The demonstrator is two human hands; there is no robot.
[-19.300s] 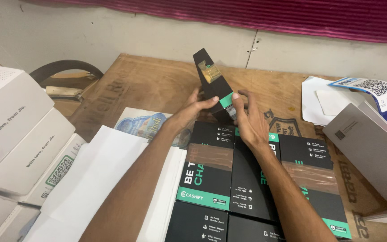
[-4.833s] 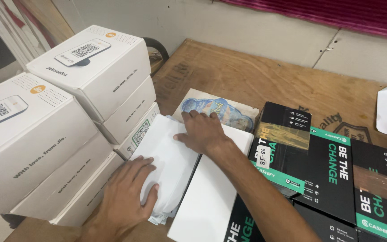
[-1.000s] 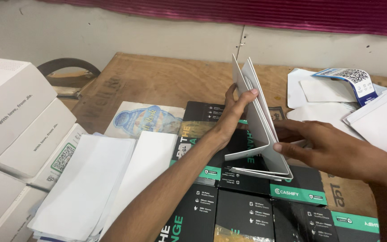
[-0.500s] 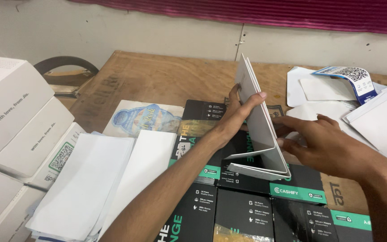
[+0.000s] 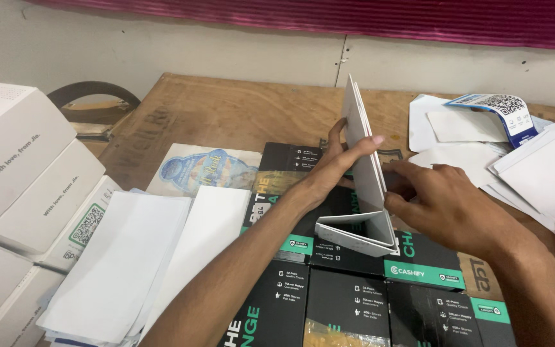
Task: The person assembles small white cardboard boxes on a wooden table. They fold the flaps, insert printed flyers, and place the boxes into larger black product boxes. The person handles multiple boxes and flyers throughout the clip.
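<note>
A wooden table (image 5: 226,115) carries everything, its bare top showing toward the wall. White cartons (image 5: 20,167) stack at its left edge, and black and green flat boxes (image 5: 348,295) cover the middle in rows. Loose white sheets (image 5: 130,257) lie fanned between the cartons and the boxes, and more white papers (image 5: 534,173) spread at the right.

A folded white cardboard piece (image 5: 367,173) stands upright on the black boxes, its lower flaps bent flat beneath it. The left hand (image 5: 335,170) is half open around the upright panel, thumb laid over the near edge and fingers behind, gripping it. The right hand (image 5: 444,205) is loosely spread, its fingertips (image 5: 396,177) pressing against the far side of the same panel, palm facing down just above the boxes.
</note>
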